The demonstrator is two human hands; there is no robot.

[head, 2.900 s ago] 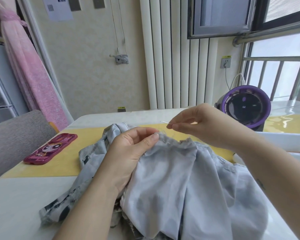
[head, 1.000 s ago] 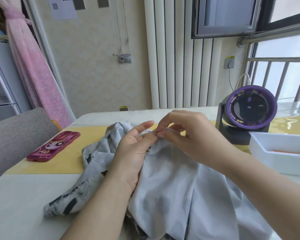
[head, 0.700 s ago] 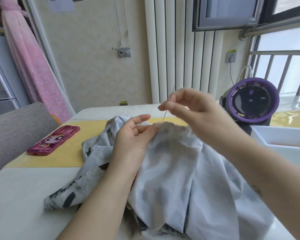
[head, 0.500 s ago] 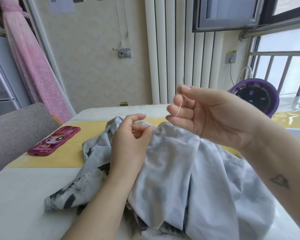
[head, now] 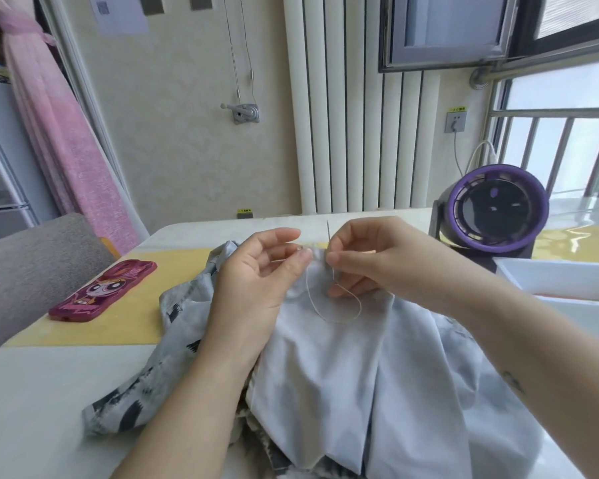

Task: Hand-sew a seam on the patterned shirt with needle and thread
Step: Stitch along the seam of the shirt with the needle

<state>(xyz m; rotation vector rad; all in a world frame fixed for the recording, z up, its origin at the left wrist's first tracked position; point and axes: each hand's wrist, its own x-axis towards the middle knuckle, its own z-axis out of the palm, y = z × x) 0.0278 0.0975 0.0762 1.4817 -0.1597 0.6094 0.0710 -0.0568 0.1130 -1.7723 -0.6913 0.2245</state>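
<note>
Two hands meet at the patterned shirt point(head: 377, 368) on the white counter point(head: 32, 402): left hand point(head: 256, 281) pinches its edge, right hand point(head: 370, 264) pinches the needle point(head: 328, 236); thread point(head: 339, 314) loops below, radiator point(head: 346, 126) behind.

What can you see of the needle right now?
The needle is thin, straight and metallic-looking, standing nearly upright at the shirt's gathered top edge. The right hand pinches its lower part between thumb and forefinger, tip pointing up. A pale thread loops down from it over the fabric. The left hand holds the edge beside it, not touching it.
</note>
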